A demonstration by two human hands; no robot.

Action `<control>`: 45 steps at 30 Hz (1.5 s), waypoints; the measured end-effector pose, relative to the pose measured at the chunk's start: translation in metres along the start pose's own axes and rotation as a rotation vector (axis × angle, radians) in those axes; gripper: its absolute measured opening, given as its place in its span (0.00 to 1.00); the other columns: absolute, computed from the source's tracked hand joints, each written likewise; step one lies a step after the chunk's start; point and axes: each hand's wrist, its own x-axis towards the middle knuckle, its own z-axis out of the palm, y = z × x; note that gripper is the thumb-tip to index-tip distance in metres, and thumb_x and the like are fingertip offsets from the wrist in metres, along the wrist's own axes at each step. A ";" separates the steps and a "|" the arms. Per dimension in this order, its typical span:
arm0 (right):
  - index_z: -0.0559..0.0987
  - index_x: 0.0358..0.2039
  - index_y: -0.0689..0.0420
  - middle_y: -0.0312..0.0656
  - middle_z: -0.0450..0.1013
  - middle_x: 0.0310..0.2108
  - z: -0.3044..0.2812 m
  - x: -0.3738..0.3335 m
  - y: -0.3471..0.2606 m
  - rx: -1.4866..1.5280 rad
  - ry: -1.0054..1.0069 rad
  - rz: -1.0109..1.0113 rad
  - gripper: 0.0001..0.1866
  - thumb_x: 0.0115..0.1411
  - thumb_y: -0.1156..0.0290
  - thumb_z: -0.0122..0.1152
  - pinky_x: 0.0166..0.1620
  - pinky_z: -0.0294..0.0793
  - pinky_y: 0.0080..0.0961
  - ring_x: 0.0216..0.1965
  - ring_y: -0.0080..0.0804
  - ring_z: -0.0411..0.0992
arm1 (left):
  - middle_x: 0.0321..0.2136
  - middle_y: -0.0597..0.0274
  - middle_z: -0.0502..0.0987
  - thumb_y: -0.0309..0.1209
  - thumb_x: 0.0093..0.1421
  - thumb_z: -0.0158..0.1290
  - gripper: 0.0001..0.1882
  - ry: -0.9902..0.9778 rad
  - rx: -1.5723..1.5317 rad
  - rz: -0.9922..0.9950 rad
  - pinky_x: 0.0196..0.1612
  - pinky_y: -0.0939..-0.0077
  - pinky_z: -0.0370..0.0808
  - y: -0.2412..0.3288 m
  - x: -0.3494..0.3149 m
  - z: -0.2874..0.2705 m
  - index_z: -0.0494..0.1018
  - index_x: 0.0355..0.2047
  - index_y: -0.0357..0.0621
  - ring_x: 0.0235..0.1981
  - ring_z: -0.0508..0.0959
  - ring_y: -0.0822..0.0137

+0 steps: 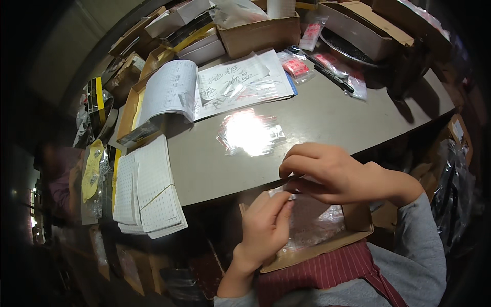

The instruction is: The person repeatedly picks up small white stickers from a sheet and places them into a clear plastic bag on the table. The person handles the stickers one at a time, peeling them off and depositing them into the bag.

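Above an open cardboard box [359, 217] at my lap, my two hands are close together. My left hand [263, 225] is closed, thumb against forefinger, on a small whitish piece [292, 196] that looks like thin plastic. Just above it, my right hand [327, 171] has its fingers curled inward in a pinch; what they hold, if anything, is hidden. Clear plastic bags [312, 236] with small pale pieces lie in the box. Beyond my hands, a pile of shiny clear packets [249, 132] lies on the grey table [204, 171], washed out by glare.
Sheets bundled with a rubber band [153, 197] sit at the table's left edge. Behind are a curled notepad [171, 87], handwritten papers [235, 82], a black marker [333, 79] and red-and-clear packets [296, 66]. Cardboard boxes [260, 37] line the back.
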 end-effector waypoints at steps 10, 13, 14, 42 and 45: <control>0.73 0.39 0.60 0.46 0.68 0.35 0.015 0.006 -0.008 -0.277 -0.021 -0.125 0.18 0.46 0.76 0.64 0.37 0.76 0.39 0.36 0.46 0.72 | 0.27 0.50 0.71 0.17 0.57 0.54 0.07 -0.126 -0.074 -0.010 0.31 0.61 0.71 -0.011 0.001 -0.003 0.77 0.37 0.34 0.26 0.72 0.54; 0.74 0.37 0.60 0.45 0.67 0.34 0.020 0.008 -0.002 -0.392 0.032 -0.191 0.16 0.45 0.74 0.63 0.36 0.77 0.37 0.35 0.43 0.71 | 0.30 0.53 0.74 0.18 0.59 0.55 0.08 -0.178 -0.219 -0.138 0.35 0.67 0.73 -0.009 0.005 -0.009 0.78 0.39 0.33 0.29 0.75 0.61; 0.75 0.36 0.60 0.44 0.67 0.33 0.021 0.008 0.002 -0.435 0.032 -0.222 0.15 0.45 0.73 0.63 0.36 0.77 0.36 0.35 0.42 0.71 | 0.31 0.54 0.75 0.19 0.60 0.55 0.08 -0.170 -0.308 -0.154 0.36 0.70 0.74 -0.009 0.008 -0.011 0.78 0.40 0.33 0.31 0.77 0.63; 0.79 0.36 0.63 0.48 0.78 0.30 -0.045 0.064 0.091 -0.314 -0.221 0.484 0.12 0.59 0.68 0.70 0.38 0.75 0.38 0.34 0.45 0.77 | 0.31 0.62 0.79 0.24 0.65 0.57 0.07 -0.071 -0.444 -0.444 0.37 0.79 0.71 -0.041 0.024 -0.026 0.79 0.39 0.31 0.32 0.75 0.74; 0.78 0.39 0.62 0.43 0.76 0.29 -0.031 0.075 0.089 0.047 -0.230 0.326 0.11 0.60 0.72 0.67 0.38 0.75 0.31 0.31 0.33 0.73 | 0.31 0.61 0.79 0.25 0.66 0.57 0.08 -0.072 -0.467 -0.446 0.37 0.78 0.71 -0.039 0.024 -0.026 0.79 0.40 0.30 0.32 0.75 0.74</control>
